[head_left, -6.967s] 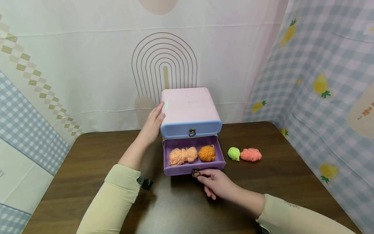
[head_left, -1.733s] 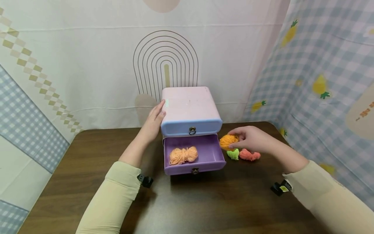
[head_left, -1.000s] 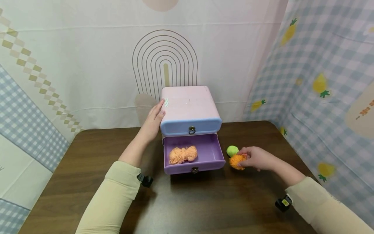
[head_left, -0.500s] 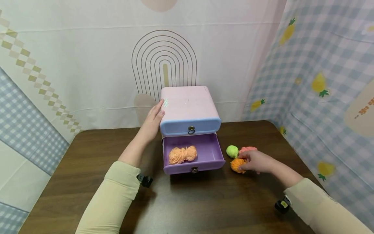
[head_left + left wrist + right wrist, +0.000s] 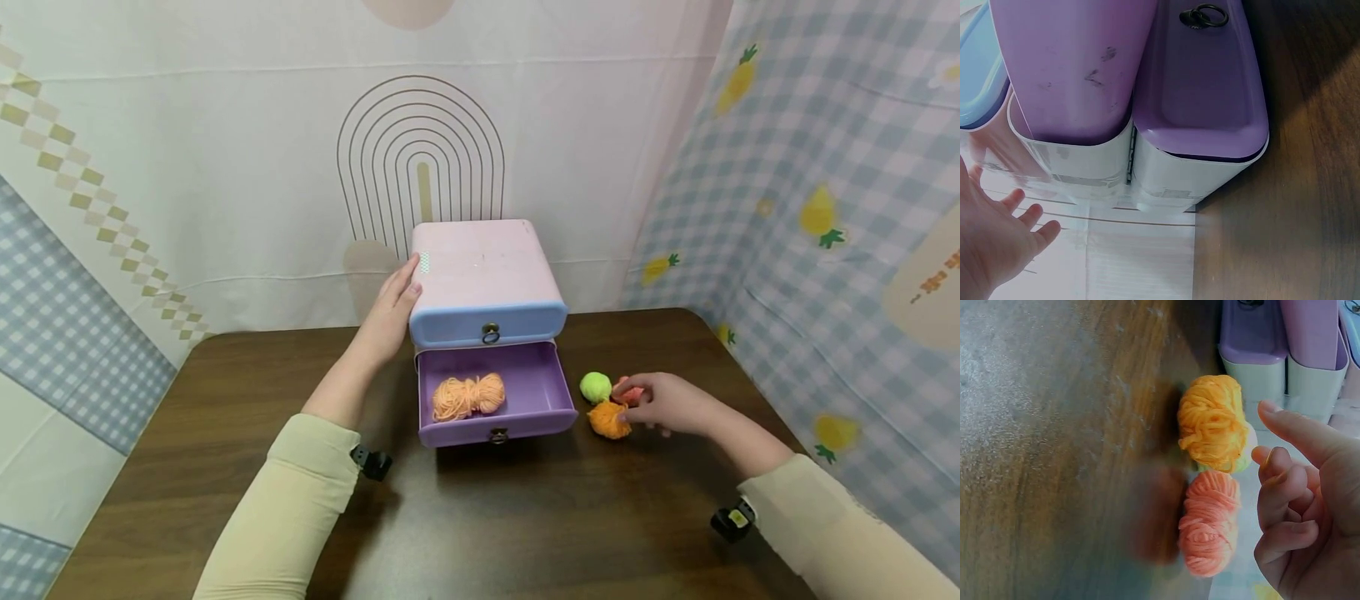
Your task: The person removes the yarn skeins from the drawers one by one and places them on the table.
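Yarn ball of bright orange (image 5: 609, 422) sits on the dark brown wood table (image 5: 495, 517).
The bare right hand (image 5: 671, 406) is close by, a small gap between thumb and finger, holding nothing. It could bump the ball and make it roll into the round lime-green yarn ball (image 5: 595, 387) or the soft coral-pink yarn roll (image 5: 1209, 525). The pulled-out purple plastic drawer (image 5: 536, 392), with a tied peach yarn bundle (image 5: 468, 397) inside, could tip the pink plastic drawer box (image 5: 483, 262) if something pushes down on it. The bare left hand (image 5: 386, 321) rests along the box's left side, gripping nothing. Fingers hide some coral yarn from above. The left wrist view cuts off part of that hand.
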Tool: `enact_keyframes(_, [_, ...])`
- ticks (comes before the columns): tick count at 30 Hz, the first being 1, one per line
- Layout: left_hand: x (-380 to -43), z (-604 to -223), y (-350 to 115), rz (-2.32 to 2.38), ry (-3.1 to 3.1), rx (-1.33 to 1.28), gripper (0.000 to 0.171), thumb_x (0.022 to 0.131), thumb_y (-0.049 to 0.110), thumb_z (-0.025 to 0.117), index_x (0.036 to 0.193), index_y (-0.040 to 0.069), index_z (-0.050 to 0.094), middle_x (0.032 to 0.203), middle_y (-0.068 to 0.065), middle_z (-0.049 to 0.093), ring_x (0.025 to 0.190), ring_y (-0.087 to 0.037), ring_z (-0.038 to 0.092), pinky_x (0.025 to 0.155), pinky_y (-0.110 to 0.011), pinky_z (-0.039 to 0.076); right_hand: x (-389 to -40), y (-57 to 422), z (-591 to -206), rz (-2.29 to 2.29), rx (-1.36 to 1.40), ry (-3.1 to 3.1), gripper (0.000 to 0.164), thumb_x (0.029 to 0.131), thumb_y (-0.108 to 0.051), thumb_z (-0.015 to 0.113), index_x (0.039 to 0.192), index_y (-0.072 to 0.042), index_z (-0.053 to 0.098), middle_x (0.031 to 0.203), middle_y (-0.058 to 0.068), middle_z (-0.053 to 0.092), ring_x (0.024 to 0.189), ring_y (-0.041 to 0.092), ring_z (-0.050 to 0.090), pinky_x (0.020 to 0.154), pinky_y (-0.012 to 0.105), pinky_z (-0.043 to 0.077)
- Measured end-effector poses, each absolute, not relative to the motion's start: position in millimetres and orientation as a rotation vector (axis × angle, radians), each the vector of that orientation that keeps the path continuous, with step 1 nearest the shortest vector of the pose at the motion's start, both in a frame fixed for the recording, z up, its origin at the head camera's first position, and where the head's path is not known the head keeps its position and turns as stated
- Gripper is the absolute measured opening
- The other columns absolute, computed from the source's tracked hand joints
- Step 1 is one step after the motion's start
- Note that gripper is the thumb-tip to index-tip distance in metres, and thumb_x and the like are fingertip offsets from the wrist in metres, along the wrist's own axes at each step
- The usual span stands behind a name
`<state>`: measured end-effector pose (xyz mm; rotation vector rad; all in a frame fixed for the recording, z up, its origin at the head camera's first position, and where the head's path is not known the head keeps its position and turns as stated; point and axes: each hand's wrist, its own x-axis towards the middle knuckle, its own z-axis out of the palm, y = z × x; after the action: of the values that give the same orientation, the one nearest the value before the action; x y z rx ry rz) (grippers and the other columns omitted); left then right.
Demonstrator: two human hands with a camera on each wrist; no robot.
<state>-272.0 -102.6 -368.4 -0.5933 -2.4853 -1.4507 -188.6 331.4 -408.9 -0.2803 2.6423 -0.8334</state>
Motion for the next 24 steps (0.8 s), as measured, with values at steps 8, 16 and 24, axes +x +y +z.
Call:
enact_keyframes(8, [-271.4,-367.9,-103.1,-1.447,-2.502,-0.584,0.057,0.106,0.042,0.032,0.159,0.024,0.023,0.162,-0.011,0.022,0.149,-0.03,0.017,0.119,-0.052,0.015,-186.7,328.8,-393.4,-0.848,-0.316,2.656,0.045,0.088,-0.025,0.076,0.125,-0.004,0.063,0.062,0.004,0.057,0.047,0.016,0.051,0.046,0.04,0.051])
enact_keyframes(16, [-271.1,-367.8,-104.3,-1.449,-2.508,-0.58,0.057,0.105,0.044,0.032,0.159,0.026,0.024,0.162,-0.01,0.022,0.149,-0.029,0.017,0.118,-0.053,0.015,-192.3,320.0,-362.9,-0.835,-0.404,2.657,0.048,0.09,-0.034,0.074,0.131,-0.012,0.063,0.065,0.006,0.059,0.049,0.017,0.052,0.047,0.036,0.05])
enact_keyframes(24, [-272.5,-369.7,-104.6,-1.454,-2.508,-0.58,0.057,0.105,0.045,0.032,0.159,0.027,0.023,0.162,-0.01,0.022,0.149,-0.03,0.017,0.118,-0.054,0.015,-199.9,290.3,-331.3,-0.811,-0.552,2.666,0.047,0.086,-0.04,0.076,0.13,-0.027,0.065,0.059,0.001,0.051,0.046,0.015,0.048,0.046,0.032,0.046])
